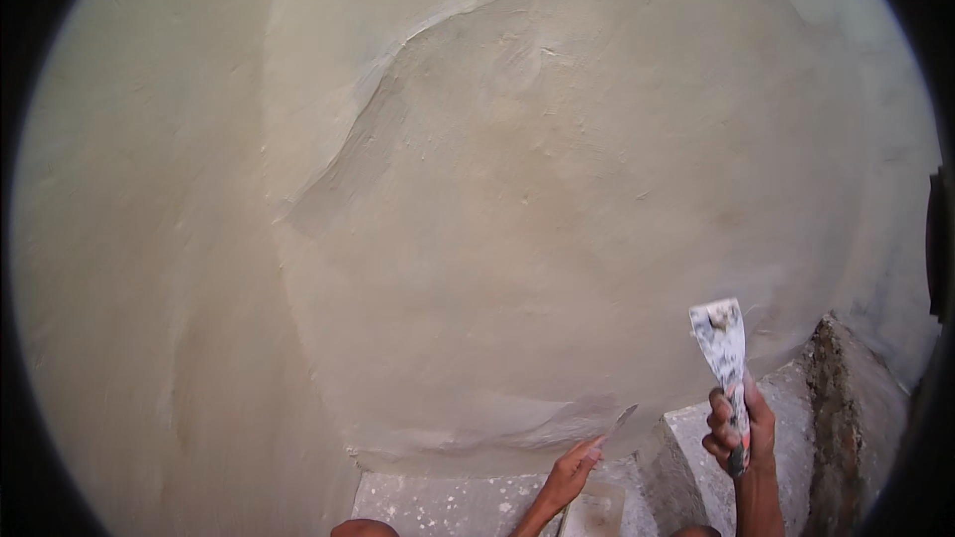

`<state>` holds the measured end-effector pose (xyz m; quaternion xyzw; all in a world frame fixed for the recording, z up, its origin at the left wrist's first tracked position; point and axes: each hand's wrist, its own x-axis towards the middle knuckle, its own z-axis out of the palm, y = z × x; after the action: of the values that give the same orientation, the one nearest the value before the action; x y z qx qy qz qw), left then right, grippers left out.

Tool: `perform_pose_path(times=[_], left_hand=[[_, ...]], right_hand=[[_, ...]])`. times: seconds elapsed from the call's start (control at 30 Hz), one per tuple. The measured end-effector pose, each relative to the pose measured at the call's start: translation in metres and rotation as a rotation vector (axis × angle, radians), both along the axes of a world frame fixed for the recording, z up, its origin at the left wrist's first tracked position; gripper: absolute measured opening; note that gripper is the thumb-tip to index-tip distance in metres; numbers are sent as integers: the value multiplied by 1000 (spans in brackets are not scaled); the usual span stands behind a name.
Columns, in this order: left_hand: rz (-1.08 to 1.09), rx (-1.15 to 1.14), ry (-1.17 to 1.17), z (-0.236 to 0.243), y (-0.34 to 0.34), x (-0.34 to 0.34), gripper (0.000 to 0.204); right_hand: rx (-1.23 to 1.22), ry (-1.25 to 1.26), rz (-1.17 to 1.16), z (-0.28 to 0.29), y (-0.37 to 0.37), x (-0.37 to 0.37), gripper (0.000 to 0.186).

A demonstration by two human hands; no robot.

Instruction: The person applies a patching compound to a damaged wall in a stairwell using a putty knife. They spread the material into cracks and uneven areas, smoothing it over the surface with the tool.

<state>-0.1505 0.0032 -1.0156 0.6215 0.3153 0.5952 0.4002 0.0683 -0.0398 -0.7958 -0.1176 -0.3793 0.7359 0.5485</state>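
My right hand (pixel 741 428) is wrapped round the handle of a putty knife (pixel 718 328), held upright with its broad blade pointing up. White and dark smears of filler coat that blade. Farther left and lower, my left hand (pixel 569 470) grips a thin-bladed tool (pixel 625 418), seen nearly edge-on, so its full shape does not show. Its tip is at the bottom of a large plastered wall (pixel 557 239); whether it touches cannot be made out. A raised ridge of plaster (pixel 373 99) curves across the upper wall, with a smoother coat beside it.
A speckled pale ledge (pixel 438 502) runs along the wall's foot. Rough concrete steps (pixel 766 418) rise at the lower right, with a crumbly broken edge (pixel 831 388). Near my left forearm lies a light rectangular slab (pixel 594 512). Something dark (pixel 936 244) stands at the far right rim.
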Motion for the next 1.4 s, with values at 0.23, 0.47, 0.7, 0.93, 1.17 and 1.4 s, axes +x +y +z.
perform_pose_path(times=[0.23,0.47,0.7,0.93,1.17,1.4], left_hand=[[-81,3,-69,32,-9,-1,38],[-61,57,-116,24,-11,-7,38],[-38,-53,-147,36,-16,-11,32],[-10,-92,-96,32,-18,-20,31],[-6,-103,-107,25,-14,-17,29],[30,-16,-199,63,-26,-21,33]], right_hand=[[201,50,-9,78,12,-34,39],[323,45,-68,109,21,-51,37],[280,34,3,104,31,-47,38],[271,1,-7,104,33,-49,41],[457,-156,-136,151,41,-48,39],[704,-123,-132,264,60,-55,31]])
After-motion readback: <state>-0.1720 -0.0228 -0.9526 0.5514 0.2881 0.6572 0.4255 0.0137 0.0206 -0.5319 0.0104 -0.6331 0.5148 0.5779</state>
